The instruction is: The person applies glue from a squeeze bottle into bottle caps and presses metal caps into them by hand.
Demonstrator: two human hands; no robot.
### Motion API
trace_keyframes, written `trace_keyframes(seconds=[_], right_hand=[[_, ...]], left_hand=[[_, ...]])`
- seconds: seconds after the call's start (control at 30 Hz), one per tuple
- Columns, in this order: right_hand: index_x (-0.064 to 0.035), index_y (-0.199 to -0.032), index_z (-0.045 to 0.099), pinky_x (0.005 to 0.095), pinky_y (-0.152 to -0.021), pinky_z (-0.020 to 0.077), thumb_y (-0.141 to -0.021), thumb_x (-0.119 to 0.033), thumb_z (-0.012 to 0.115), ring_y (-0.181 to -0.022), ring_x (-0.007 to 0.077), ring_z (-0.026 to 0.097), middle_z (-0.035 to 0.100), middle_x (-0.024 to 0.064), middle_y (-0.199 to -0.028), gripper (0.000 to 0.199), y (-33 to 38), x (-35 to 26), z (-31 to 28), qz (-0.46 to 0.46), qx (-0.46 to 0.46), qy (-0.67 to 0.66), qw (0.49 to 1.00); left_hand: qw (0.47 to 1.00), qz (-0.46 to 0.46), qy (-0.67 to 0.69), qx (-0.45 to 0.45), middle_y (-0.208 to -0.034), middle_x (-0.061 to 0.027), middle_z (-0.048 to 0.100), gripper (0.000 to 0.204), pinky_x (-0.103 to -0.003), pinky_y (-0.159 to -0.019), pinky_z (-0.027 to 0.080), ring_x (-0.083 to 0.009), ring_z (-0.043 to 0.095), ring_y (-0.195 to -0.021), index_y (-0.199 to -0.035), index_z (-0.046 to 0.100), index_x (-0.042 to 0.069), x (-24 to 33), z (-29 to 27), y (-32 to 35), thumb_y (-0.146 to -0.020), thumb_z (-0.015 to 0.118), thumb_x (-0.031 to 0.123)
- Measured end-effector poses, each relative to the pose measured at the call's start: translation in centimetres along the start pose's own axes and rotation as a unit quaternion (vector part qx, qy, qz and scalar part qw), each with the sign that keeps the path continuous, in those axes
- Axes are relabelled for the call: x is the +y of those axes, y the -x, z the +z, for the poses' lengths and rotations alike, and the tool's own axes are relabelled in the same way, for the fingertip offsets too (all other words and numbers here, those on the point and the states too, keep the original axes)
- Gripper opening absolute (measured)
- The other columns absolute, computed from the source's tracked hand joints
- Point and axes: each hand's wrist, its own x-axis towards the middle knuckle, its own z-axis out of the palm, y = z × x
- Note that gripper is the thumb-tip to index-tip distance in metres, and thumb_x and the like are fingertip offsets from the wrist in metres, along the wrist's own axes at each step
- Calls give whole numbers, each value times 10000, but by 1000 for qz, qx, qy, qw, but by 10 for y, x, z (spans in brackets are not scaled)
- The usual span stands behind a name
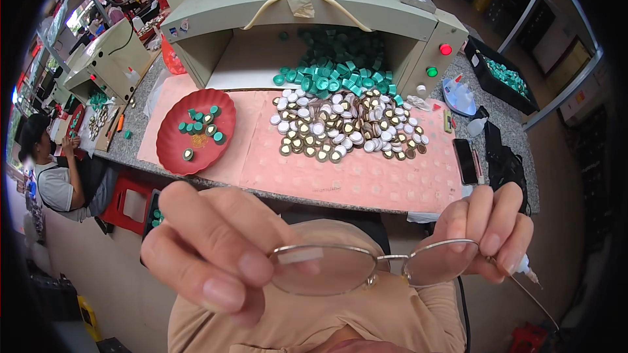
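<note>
A pair of thin metal-rimmed eyeglasses (391,257) is held up close in front of my chest. My left hand (216,248) pinches the frame at its left end, fingertips at the edge of the lens. At the other end, the fingers of my right hand (494,232) close on the hinge, and a thin temple arm (533,301) slants down from there. Beside the right fingers a white nozzle-tipped piece (525,267) shows in part; I cannot tell whether it is held.
On the pink-covered bench (314,186) lie many white and gold round pieces (340,124), with green caps (333,78) heaped behind them under a grey machine (314,10). A red plate (171,121), a phone (466,161) and a black crate (500,75) stand around; a co-worker (62,176) sits left.
</note>
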Motion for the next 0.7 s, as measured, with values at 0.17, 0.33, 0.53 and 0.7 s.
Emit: trace_keyframes(seconds=[0.17,0.33,0.53,0.7], right_hand=[[-94,-789,678,262,-732,565,-707,-49,806,-746,130,509,510,32,-880,158,-7,2,23,-21,69,-53,996],[-77,-741,709,242,-755,575,-692,54,756,-780,142,543,545,48,-895,148,-14,5,24,-51,48,-77,995],[-187,-719,665,207,-700,511,-741,0,720,-702,88,510,525,-48,-780,197,-14,9,27,-4,105,-19,994],[-156,-740,693,285,-763,551,-735,-28,742,-716,119,535,569,-25,-781,137,-10,7,9,-13,63,-34,997]], left_hand=[[998,-14,46,-30,-917,-109,515,179,-267,-478,605,-148,513,-662,-907,649,9,20,-3,-11,-786,744,101],[995,25,89,-41,-938,-83,561,174,-266,-599,643,-132,558,-746,-855,692,13,28,-18,-1,-702,744,-53],[987,136,76,36,-946,-48,570,197,-247,-689,631,-119,566,-795,-898,706,26,8,-13,2,-718,721,-54],[990,125,14,57,-994,-18,568,203,-244,-762,603,-102,565,-818,-946,715,75,-3,-3,-5,-765,695,-15]])
